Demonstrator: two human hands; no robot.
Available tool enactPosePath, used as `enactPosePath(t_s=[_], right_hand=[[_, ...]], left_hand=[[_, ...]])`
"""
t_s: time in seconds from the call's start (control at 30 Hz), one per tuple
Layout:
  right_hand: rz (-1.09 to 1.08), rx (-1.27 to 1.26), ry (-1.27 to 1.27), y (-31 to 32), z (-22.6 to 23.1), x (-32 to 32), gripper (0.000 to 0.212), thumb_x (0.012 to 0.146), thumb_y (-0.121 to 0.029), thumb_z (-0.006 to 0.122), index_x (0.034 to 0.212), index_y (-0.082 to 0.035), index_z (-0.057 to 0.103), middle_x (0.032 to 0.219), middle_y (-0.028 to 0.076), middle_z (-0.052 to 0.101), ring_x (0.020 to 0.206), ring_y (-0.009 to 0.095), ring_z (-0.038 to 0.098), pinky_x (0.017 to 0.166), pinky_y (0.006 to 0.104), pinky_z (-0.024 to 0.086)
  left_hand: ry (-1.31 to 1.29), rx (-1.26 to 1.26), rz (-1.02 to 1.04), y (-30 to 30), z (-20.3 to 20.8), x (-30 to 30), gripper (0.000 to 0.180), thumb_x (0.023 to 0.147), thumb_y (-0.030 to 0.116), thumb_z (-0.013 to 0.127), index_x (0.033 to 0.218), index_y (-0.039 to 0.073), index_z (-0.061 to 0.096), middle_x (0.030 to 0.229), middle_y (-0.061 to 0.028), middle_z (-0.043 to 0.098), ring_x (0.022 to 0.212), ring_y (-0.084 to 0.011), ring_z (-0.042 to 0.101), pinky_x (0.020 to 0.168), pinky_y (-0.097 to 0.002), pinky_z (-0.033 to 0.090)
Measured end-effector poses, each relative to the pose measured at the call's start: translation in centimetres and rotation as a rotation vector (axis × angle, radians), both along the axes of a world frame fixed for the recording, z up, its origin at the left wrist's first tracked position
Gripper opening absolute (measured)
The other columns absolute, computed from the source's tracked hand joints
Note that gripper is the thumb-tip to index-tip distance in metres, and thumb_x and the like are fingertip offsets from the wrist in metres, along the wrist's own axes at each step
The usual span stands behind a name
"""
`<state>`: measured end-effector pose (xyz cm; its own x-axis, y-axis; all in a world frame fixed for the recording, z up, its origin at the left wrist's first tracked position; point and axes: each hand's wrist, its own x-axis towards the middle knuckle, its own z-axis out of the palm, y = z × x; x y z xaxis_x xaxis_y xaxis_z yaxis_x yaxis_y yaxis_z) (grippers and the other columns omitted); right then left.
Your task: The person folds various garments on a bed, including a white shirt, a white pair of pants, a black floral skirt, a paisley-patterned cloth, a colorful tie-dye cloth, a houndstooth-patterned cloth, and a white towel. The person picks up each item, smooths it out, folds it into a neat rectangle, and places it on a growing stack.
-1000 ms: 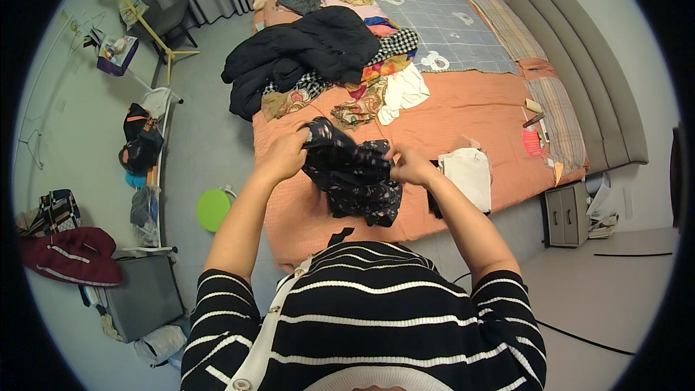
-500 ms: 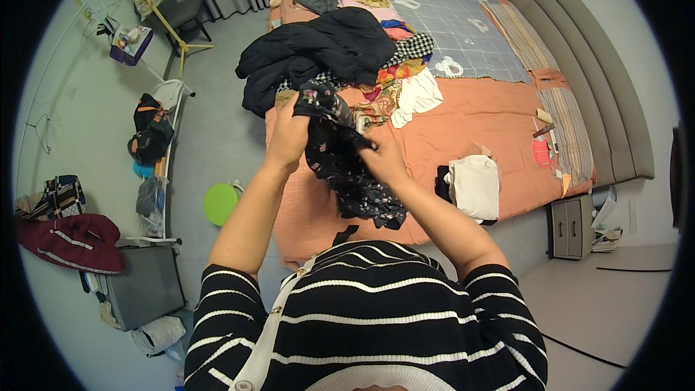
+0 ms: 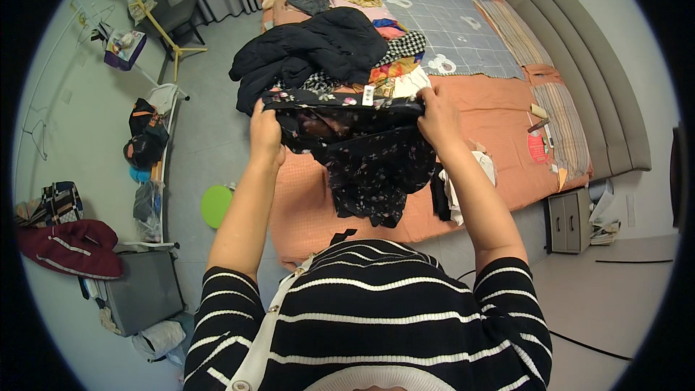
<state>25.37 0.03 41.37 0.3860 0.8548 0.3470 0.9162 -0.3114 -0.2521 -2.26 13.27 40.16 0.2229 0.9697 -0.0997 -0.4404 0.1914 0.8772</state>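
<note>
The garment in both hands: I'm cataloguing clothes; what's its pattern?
The garment: black with pale and pink flowers, clearest in the head view.

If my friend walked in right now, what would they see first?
Probably the black flowery garment, spread between the person's left grip and right grip over the orange bed. Next, the big puffy black garment heaped behind it, toward the bed's far left. Then the bright green round thing on the floor, left of the bed.

- Garment (image 3: 376, 166): between left hand (image 3: 266, 130) and right hand (image 3: 439, 119), over bed (image 3: 496, 116).
- Jacket (image 3: 318, 47): on bed, beyond garment.
- Clothing stack (image 3: 484, 166): on bed, right of garment.
- Headboard (image 3: 586, 65): right of bed.
</note>
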Motion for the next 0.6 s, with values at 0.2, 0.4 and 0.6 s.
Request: enactPosePath(t_s=[0.2,0.4,0.6], right_hand=[[0.01,-0.368,0.212,-1.9,-0.2,0.9,0.046,0.068,0.001,0.051,0.111,-0.009,0.063,0.106,0.019,0.06,0.095,0.037,0.06,0.081,0.0399,0.049],[-0.075,-0.177,0.806,-1.7,1.9,0.5,0.04,0.072,0.005,0.043,0.104,-0.004,0.064,0.087,0.015,0.065,0.062,0.025,0.063,0.061,0.0327,0.053],[-0.124,-0.069,1.234,-1.6,3.1,0.3,0.037,0.076,0.007,0.038,0.1,-0.003,0.064,0.093,0.009,0.062,0.07,0.016,0.06,0.058,0.0265,0.053]], left_hand=[[0.113,-0.055,0.001,0.4,0.3,-0.7,0.042,0.088,0.0,0.031,0.128,0.005,0.043,0.106,-0.0123,0.058,0.088,-0.0227,0.063,0.07,-0.037,0.057],[0.23,0.016,-0.017,-0.3,-0.5,-0.7,0.052,0.079,-0.009,0.031,0.127,0.007,0.046,0.105,-0.0106,0.057,0.081,-0.0181,0.063,0.061,-0.0329,0.058],[0.208,-0.055,-0.198,-0.4,-0.2,-0.6,0.029,0.085,-0.001,0.037,0.105,0.001,0.059,0.085,-0.0056,0.062,0.068,-0.0146,0.063,0.057,-0.0283,0.056]])
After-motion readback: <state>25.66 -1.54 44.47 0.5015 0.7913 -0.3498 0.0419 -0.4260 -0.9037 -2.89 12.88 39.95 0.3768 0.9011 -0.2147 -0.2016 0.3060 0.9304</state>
